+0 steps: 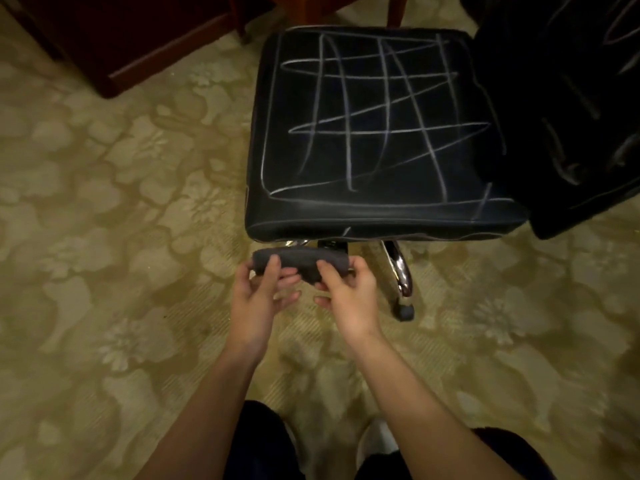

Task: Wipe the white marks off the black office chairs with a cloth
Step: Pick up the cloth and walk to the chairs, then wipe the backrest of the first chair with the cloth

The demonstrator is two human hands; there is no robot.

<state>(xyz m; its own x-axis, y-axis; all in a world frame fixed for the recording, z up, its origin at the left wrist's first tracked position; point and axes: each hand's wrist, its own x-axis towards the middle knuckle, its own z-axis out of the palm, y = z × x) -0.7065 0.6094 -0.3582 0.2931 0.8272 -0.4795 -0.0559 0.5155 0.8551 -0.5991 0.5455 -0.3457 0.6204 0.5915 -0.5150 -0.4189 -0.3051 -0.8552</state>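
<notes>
A black office chair seat (377, 133) fills the upper middle of the view, crossed by many white scribbled lines. Its backrest (568, 98), also marked with white, rises at the right. Just below the seat's front edge I hold a dark grey folded cloth (299, 263) stretched between both hands. My left hand (258, 299) pinches the cloth's left end. My right hand (349, 299) pinches its right end. The cloth is in the air and clear of the seat.
Chrome chair legs (398, 268) with a black caster (405, 311) stick out under the seat, right of my hands. Dark wooden furniture (131, 39) stands at the upper left. Patterned beige carpet (104, 237) covers the floor. My legs are at the bottom edge.
</notes>
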